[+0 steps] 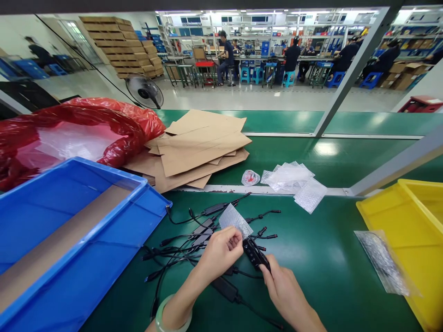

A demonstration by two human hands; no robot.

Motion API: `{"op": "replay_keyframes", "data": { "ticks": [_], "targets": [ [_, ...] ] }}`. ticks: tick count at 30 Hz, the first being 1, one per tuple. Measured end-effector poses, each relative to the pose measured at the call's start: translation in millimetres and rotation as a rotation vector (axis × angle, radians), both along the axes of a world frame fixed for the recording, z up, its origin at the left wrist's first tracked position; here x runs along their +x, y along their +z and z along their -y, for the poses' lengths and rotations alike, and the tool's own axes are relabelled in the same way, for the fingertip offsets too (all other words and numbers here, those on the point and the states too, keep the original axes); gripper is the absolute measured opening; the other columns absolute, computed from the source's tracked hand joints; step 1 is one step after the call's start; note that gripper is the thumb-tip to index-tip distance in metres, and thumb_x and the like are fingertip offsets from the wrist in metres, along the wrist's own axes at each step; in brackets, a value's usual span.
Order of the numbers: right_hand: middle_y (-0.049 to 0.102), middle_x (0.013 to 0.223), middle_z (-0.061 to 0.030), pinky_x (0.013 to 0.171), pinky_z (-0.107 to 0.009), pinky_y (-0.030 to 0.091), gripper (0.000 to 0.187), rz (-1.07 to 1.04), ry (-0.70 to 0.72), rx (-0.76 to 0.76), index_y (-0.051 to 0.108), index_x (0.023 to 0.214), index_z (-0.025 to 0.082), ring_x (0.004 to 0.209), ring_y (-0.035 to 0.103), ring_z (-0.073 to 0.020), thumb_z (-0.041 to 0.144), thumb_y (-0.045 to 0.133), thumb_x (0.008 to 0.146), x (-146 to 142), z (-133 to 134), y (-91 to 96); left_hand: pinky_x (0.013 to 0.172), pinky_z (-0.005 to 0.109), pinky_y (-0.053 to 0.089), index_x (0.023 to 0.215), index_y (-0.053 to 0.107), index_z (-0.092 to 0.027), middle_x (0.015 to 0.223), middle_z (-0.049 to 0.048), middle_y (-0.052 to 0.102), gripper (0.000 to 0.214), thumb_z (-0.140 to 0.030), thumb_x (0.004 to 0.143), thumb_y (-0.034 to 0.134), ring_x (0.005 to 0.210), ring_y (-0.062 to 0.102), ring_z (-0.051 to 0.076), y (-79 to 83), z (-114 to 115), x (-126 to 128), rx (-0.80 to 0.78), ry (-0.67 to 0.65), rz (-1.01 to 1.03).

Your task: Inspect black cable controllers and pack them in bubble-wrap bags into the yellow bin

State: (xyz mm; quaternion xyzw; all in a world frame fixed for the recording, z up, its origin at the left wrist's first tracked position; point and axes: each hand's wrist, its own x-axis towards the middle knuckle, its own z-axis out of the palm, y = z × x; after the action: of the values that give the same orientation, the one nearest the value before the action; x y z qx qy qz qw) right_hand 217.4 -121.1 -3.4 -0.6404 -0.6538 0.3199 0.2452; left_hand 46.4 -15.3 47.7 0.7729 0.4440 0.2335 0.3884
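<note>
Above the green bench, my left hand point(221, 251) has its fingers closed at the lower edge of a small clear bubble-wrap bag point(234, 219). My right hand point(285, 290) grips the near end of a black control box with small white markings point(254, 254), its black cable folded along it. The far end of the box is close to the bag's edge; whether it is inside I cannot tell. Several black cables with inline boxes point(224, 288) lie tangled under and left of my hands.
A blue bin point(104, 221) stands left, a yellow bin point(411, 240) right with a bagged item point(380, 263) at its side. Further back are brown cardboard sheets point(204, 147), a red plastic bag point(134, 129), loose bubble-wrap bags point(294, 177) and a small clear roll point(250, 178).
</note>
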Motion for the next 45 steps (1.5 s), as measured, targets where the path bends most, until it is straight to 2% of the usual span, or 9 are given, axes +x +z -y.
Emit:
{"op": "replay_keyframes", "data": {
  "ticks": [9, 14, 18, 24, 29, 32, 36, 41, 45],
  "targets": [
    [0.054, 0.062, 0.0013, 0.054, -0.026, 0.036, 0.029, -0.263, 0.009, -0.134, 0.043, 0.085, 0.022, 0.054, 0.053, -0.0178, 0.043, 0.027, 0.099, 2, -2, 15.7, 0.056, 0.022, 0.034, 0.071, 0.049, -0.019, 0.068, -0.0007, 0.05, 0.014, -0.007, 0.075, 0.044, 0.062, 0.045, 0.011, 11.4, 26, 9, 0.173, -0.308, -0.053],
    [0.056, 0.079, -0.001, 0.066, -0.027, 0.044, 0.037, -0.637, 0.005, -0.178, 0.041, 0.124, 0.019, 0.072, 0.055, -0.0171, 0.042, 0.044, 0.095, 6, -2, 24.6, 0.057, 0.021, 0.036, 0.071, 0.048, -0.019, 0.069, -0.0007, 0.05, 0.013, -0.007, 0.074, 0.046, 0.062, 0.046, 0.011, 19.6, 27, 5, 0.085, -0.302, 0.062],
    [0.052, 0.073, 0.0009, 0.06, -0.024, 0.044, 0.042, -0.866, 0.028, -0.247, 0.05, 0.119, 0.016, 0.063, 0.051, -0.0142, 0.047, 0.053, 0.09, 3, -6, 27.9, 0.058, 0.02, 0.038, 0.069, 0.049, -0.018, 0.068, -0.0005, 0.052, 0.014, -0.005, 0.072, 0.047, 0.063, 0.048, 0.01, 23.9, 31, 5, -0.004, -0.292, 0.159],
    [0.059, 0.085, -0.003, 0.077, -0.029, 0.047, 0.033, -0.857, -0.032, -0.066, 0.063, 0.097, 0.018, 0.08, 0.055, -0.0199, 0.048, 0.062, 0.084, -2, -9, 29.1, 0.058, 0.021, 0.038, 0.069, 0.052, -0.018, 0.067, 0.0005, 0.054, 0.012, -0.005, 0.071, 0.051, 0.061, 0.048, 0.011, 24.0, 52, 12, -0.003, -0.337, 0.286],
    [0.064, 0.083, -0.0058, 0.066, -0.03, 0.051, 0.046, -0.929, -0.157, -0.074, 0.059, 0.114, 0.019, 0.07, 0.058, -0.0204, 0.056, 0.055, 0.087, 0, -4, 25.7, 0.059, 0.023, 0.041, 0.067, 0.058, -0.016, 0.065, 0.0037, 0.057, 0.028, -0.033, 0.087, 0.05, 0.061, 0.052, 0.013, -0.2, 65, 10, -0.318, -0.044, 0.395],
    [0.064, 0.083, -0.0061, 0.067, -0.032, 0.053, 0.048, -0.879, -0.022, -0.126, 0.059, 0.118, 0.019, 0.07, 0.059, -0.0211, 0.056, 0.052, 0.088, 5, -2, 36.9, 0.072, 0.029, 0.047, 0.086, 0.065, -0.014, 0.082, 0.0085, 0.067, 0.039, -0.05, 0.086, 0.052, 0.075, 0.059, 0.019, -15.2, 67, 9, -0.603, 0.103, 0.555],
    [0.063, 0.1, -0.0079, 0.093, -0.04, 0.046, 0.038, -0.646, 0.216, -0.153, 0.056, 0.125, 0.023, 0.093, 0.059, -0.0234, 0.043, 0.045, 0.095, 27, -2, 51.8, 0.08, 0.035, 0.048, 0.096, 0.066, -0.013, 0.093, 0.011, 0.068, 0.041, -0.05, 0.08, 0.061, 0.087, 0.061, 0.024, -17.5, 64, 6, -0.744, 0.292, 0.73],
    [0.055, 0.123, -0.0115, 0.094, -0.039, 0.046, 0.041, -0.559, -0.069, -0.1, 0.047, 0.133, 0.023, 0.111, 0.053, -0.0237, 0.039, 0.04, 0.096, 48, 4, 45.6, 0.078, 0.032, 0.048, 0.096, 0.065, -0.014, 0.091, 0.0084, 0.068, 0.034, -0.045, 0.084, 0.058, 0.084, 0.061, 0.021, -13.4, 72, 12, -0.654, 0.099, 0.587],
    [0.052, 0.131, -0.0112, 0.097, -0.039, 0.045, 0.06, -0.503, -0.033, -0.169, 0.04, 0.138, 0.02, 0.115, 0.052, -0.0268, 0.033, 0.059, 0.083, 36, 11, 46.1, 0.068, 0.025, 0.047, 0.09, 0.065, -0.013, 0.08, 0.0046, 0.067, 0.023, -0.035, 0.083, 0.058, 0.074, 0.059, 0.018, -15.8, 89, 31, -0.55, -0.092, 0.389]
  ]
}}
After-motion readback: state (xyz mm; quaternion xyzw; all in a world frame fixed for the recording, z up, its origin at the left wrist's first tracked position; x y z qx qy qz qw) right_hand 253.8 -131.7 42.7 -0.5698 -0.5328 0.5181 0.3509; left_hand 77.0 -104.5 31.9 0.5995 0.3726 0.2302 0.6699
